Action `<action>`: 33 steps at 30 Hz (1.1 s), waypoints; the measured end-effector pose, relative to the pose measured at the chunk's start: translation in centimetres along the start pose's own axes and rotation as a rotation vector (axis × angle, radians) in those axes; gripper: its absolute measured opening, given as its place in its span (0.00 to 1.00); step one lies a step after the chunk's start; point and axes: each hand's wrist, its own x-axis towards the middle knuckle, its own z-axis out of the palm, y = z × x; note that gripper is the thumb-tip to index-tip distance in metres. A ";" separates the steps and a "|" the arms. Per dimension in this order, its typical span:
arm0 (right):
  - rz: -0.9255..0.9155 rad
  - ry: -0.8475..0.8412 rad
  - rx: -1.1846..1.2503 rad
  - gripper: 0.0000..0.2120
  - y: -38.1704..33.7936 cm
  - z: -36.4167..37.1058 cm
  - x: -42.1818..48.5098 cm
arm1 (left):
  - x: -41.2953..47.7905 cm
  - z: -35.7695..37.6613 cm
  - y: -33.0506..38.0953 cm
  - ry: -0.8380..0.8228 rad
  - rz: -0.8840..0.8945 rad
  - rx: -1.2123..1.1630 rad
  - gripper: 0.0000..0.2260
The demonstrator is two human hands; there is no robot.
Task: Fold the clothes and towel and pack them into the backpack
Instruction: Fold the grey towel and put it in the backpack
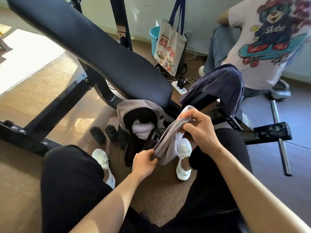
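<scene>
- My left hand point(144, 163) grips the lower end of the grey folded cloth point(165, 142). The fingers are curled round the fabric and the thumb lies on top.
- My right hand point(200, 130) pinches the upper end of the same cloth. Thumb and fingertips are pressed together on the stacked edges, which show as several thin layers.
- The cloth runs as a narrow, taut band between the two hands, sloping from lower left to upper right. A paler fold hangs beneath it. It is held in the air between my knees, clear of the floor.
- The grey-and-black fabric backpack point(134, 110) stands on the tan floor point(55, 84) just beside the cloth, on its left, with the top open.
- A pale folded garment point(142, 131) sits inside the backpack opening.
- A navy-blue garment point(218, 83) is draped over the seat pad of the black padded bench point(94, 52), beyond my right hand.
- Two black cylindrical containers point(97, 134) stand upright on the floor to the left of the backpack, close together.
- My white sneakers point(184, 149) rest on the floor, one on each side of the backpack's base.
- A canvas tote bag with printed figures point(170, 47) hangs behind the bench.
- A second person in a white printed T-shirt point(262, 39) is at upper right.
</scene>
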 end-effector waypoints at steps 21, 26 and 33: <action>0.241 0.381 -0.154 0.06 7.1 -3.1 1.1 | -0.6 -5.1 -4.6 0.019 -0.036 0.154 0.12; 0.263 0.391 -0.395 0.03 8.9 -3.8 2.1 | -1.4 -9.6 -3.1 0.256 0.242 0.097 0.05; 0.288 0.252 -0.409 0.06 8.0 -2.4 3.5 | -0.9 -15.1 -2.1 -0.118 -0.026 -0.552 0.08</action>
